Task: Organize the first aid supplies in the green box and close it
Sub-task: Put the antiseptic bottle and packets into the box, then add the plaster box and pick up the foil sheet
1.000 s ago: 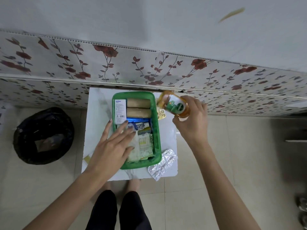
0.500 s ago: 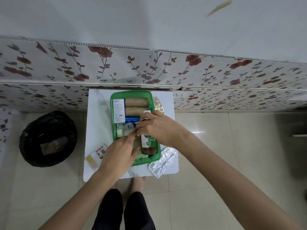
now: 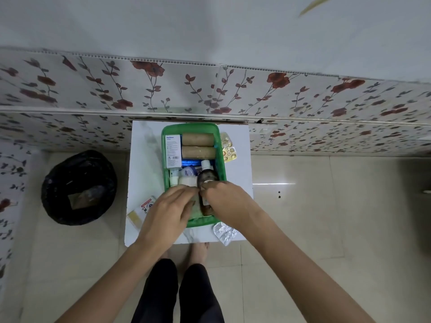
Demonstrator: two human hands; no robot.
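Note:
The open green box [image 3: 164, 159] sits on a small white table [image 3: 144, 173]. Inside lie two brown bandage rolls [image 3: 198, 145], a white carton [image 3: 173, 151] along the left wall, small white bottles [image 3: 173, 179] and a brown bottle [image 3: 207, 178] with a white cap, lying lengthwise by the right wall. My right hand [image 3: 227, 201] rests on the brown bottle's lower half, fingers on it. My left hand [image 3: 168, 210] lies over the box's near part, fingers bent onto the packets there, hiding them. No lid is visible.
A gold blister pack [image 3: 228, 148] lies right of the box and a silver blister strip [image 3: 225, 233] at the table's near right corner. A small carton and a tan strip [image 3: 142, 209] lie at the near left. A black-lined bin [image 3: 78, 187] stands on the floor at left; the wall is close behind.
My right hand brought the amber bottle from above the table's right side down into the box and laid it along the right wall. My left hand slid nearer over the packets.

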